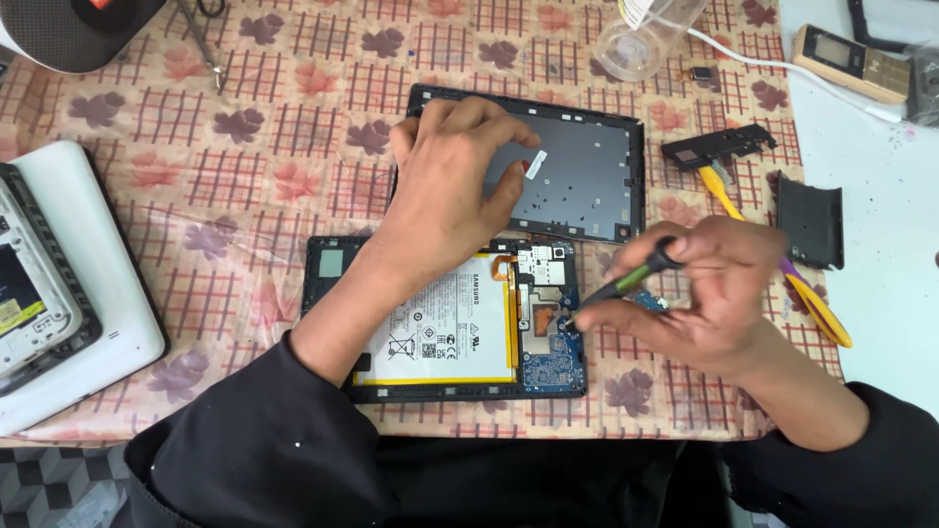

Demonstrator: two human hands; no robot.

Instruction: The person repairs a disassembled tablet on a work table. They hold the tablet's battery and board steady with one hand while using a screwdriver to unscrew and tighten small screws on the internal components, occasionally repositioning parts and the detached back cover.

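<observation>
White device, far left: a pale, opened casing [68, 293] lies at the table edge, well apart from the work, its inner frame facing up.
Table cover: a checked cloth with a leaf pattern [245, 166] lies under every part, which likely keeps small pieces from sliding.
Opened tablet: the dark-framed tablet body [445, 328] lies face down near the front edge, back removed, with the white battery [440, 328] and blue circuit board [553, 357] exposed. This is the item being worked on.
Left hand: the left hand [445, 191] reaches across the tablet, palm down with fingers spread, pressing on the grey back cover [587, 176] just beyond. It grips nothing; the pressure appears to steady that panel.
Screwdriver: a slim driver with a green and black handle [631, 279] slants down to the left, its tip meeting the board area by the battery's right edge.
Right hand: the right hand [719, 293] pinches the driver handle between thumb and fingertips, a light hold suited to turning small screws.
Loose parts, right: a black strip [719, 147] and a black plastic piece [810, 220] are set aside, clear of the hands.
Tools, right: yellow-handled scissors [782, 274] lie partly under the right hand.
Bottle, top: a clear bottle [650, 29] lies tilted at the far edge.
</observation>
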